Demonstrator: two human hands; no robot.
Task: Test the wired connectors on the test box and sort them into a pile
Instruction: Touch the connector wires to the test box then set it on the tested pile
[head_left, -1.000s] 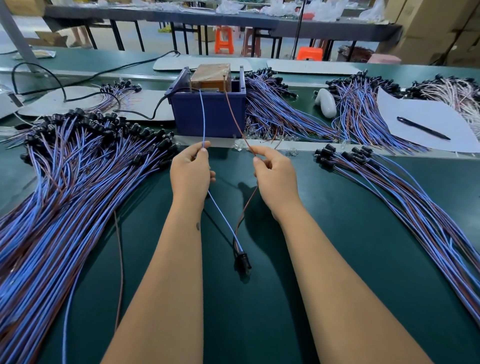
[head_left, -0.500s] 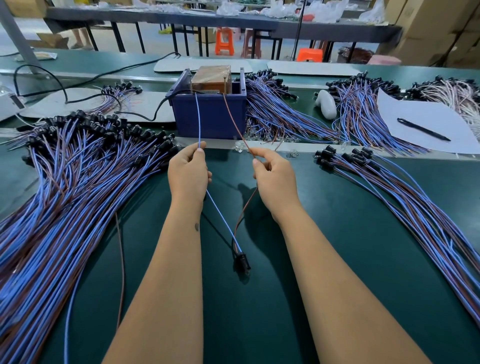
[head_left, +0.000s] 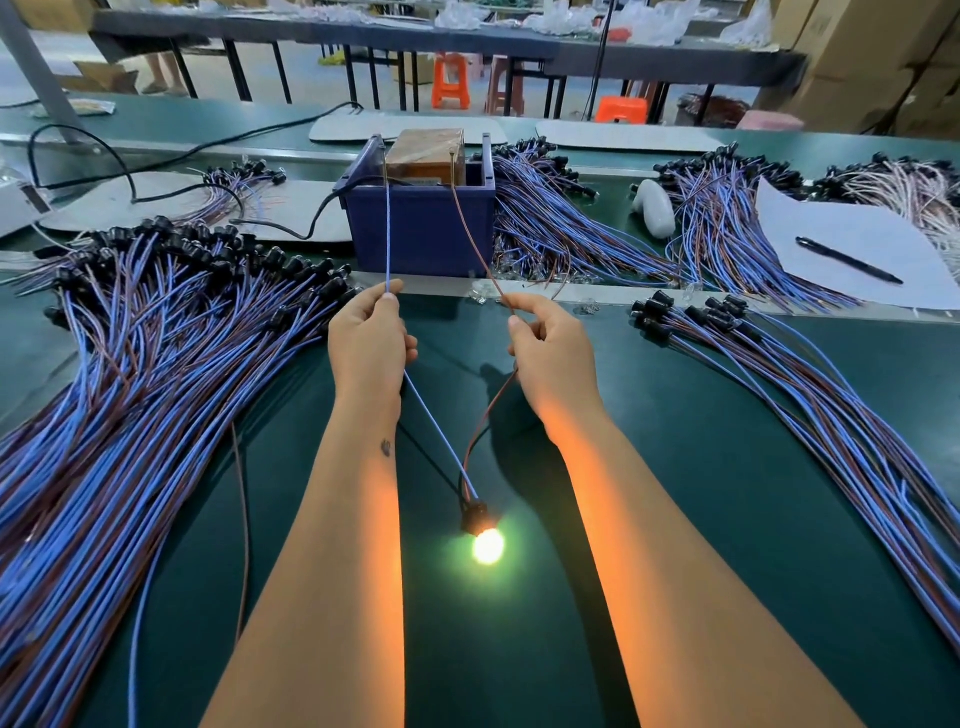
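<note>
1. The left hand (head_left: 368, 345) pinches a thin blue wire (head_left: 387, 228) between thumb and fingertips; the wire runs up to the brown test box (head_left: 426, 155) sitting in a dark blue plastic bin (head_left: 423, 228).
2. The right hand (head_left: 553, 353) pinches a thin brown wire (head_left: 470, 231), which also reaches the test box.
3. Both wires run down between the forearms to a small black connector (head_left: 475, 515) above the green tabletop (head_left: 649, 519); its bulb (head_left: 488, 545) glows brightly.
4. A large pile of blue-and-brown wired connectors (head_left: 145, 374) lies left of the hands, and a smaller pile (head_left: 810, 400) lies to the right.
5. Behind the right pile, a black pen (head_left: 848, 260) rests on a white paper sheet (head_left: 857, 244).
</note>
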